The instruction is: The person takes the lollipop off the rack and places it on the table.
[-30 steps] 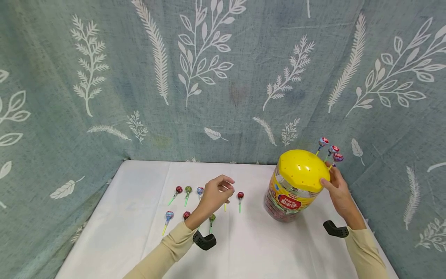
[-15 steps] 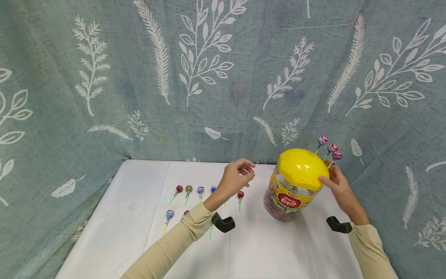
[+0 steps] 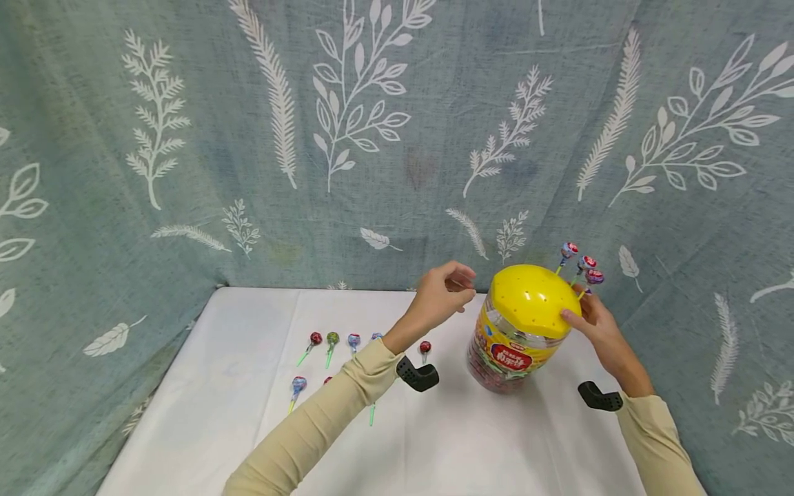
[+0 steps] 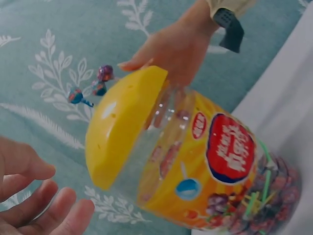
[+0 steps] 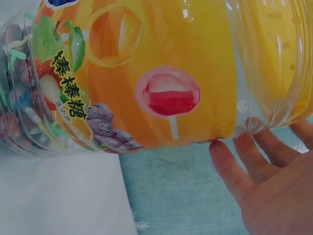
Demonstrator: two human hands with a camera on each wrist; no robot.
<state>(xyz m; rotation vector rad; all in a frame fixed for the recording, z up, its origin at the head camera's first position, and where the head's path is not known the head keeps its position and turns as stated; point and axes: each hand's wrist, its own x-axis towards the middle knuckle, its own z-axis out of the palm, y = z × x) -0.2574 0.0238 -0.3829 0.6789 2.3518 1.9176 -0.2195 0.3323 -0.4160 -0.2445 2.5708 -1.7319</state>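
A clear plastic candy jar (image 3: 511,357) with a yellow printed label and a domed yellow lid (image 3: 535,297) stands on the right of the table. Small holes dot the lid, and three lollipops (image 3: 586,264) stick up from its far right side. My right hand (image 3: 606,336) grips the jar there, thumb on the lid's edge, fingers against the clear wall below it (image 5: 254,147). Just left of the lid hovers my left hand (image 3: 439,293), its fingers loosely bent with nothing between them. More lollipops with coloured sticks show through the jar's lower wall (image 4: 274,196).
Several loose lollipops lie on the white table left of the jar, among them a dark red one (image 3: 315,338), a green one (image 3: 332,338) and a blue one (image 3: 299,384). My left forearm (image 3: 335,406) covers some. A leaf-patterned curtain (image 3: 372,138) hangs behind.
My left hand has moved right and away from me, from over the loose lollipops to beside the lid. My right hand keeps its grip on the jar.
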